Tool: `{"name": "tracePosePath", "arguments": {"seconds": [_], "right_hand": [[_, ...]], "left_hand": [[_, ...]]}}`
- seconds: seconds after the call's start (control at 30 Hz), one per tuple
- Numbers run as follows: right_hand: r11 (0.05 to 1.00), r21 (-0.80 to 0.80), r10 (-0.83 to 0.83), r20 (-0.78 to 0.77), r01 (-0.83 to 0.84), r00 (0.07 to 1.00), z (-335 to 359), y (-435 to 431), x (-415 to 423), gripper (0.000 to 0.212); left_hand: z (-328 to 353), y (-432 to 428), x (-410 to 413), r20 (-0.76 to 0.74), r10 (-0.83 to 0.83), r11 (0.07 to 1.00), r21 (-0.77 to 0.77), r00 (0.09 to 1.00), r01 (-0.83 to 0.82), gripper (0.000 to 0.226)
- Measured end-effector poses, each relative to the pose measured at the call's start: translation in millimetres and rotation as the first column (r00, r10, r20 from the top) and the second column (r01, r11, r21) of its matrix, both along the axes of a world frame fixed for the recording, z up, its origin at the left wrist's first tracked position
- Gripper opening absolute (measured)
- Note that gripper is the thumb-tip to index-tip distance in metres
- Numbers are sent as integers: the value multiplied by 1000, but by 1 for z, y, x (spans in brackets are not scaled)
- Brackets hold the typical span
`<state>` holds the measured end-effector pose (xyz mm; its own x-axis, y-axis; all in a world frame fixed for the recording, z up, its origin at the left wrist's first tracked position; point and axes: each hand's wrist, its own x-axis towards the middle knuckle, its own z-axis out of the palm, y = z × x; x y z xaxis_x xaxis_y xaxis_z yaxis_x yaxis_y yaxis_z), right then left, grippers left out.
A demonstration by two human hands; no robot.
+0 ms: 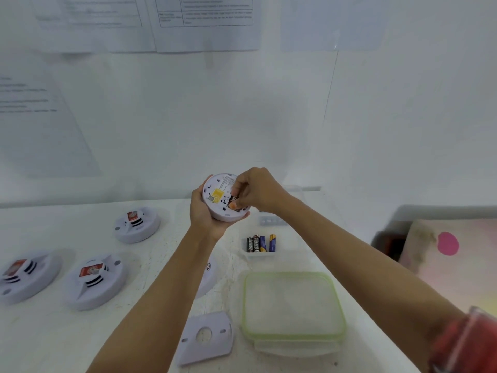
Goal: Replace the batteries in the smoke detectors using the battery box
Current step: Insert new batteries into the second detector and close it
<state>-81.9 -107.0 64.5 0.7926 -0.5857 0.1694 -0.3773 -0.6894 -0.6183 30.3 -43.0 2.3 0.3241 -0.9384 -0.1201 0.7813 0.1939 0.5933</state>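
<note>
Your left hand (204, 211) cups the round white plastic smoke detector (217, 195) from below, fingers wrapped round its rim. It is raised above the far edge of the white worktop (53, 332), with its back turned toward you. Your right hand (258, 192) pinches a small black-and-orange battery (233, 201) at the open compartment; whether it is seated cannot be told.

The shell looks light, stiff and smooth, so keep hold of the rim rather than the flat back, where the yellow label and slots sit. The battery is a slick little cylinder and probably easy to drop. Grip it by the sides and press gently, as the contacts are likely delicate.

The clear plastic battery box (258, 254) stands just below your hands toward the right edge, with four batteries (261, 243) upright in one compartment. Its green-rimmed clear lid (293, 308) lies nearer you. A grey-white mounting plate (207, 337) rests at the near edge. Three more white detectors (137, 224) (95, 281) (27, 278) lie toward the left edge, each with a red-and-white label on top.
</note>
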Motion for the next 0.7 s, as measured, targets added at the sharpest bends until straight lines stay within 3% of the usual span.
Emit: {"name": "tracePosePath", "arguments": {"seconds": [0.2,0.33,0.47,0.57,0.7], "right_hand": [[998,44,30,81,-33,996,7,-15,-4,21],[973,192,-179,257,131,950,7,-43,-15,22],[964,131,-240,46,232,970,-10,-67,-18,24],[978,92,-163,-206,185,965,-34,-74,-8,29],[995,-24,-97,-457,96,884,-62,-81,7,38]], "left_hand": [[11,-3,7,105,60,998,23,993,-62,35],[8,-2,14,192,81,994,55,978,-93,34],[3,-4,23,194,86,991,80,977,-104,37],[0,-8,25,169,91,990,92,981,-107,37],[-3,-14,26,124,113,987,101,986,-126,33]]}}
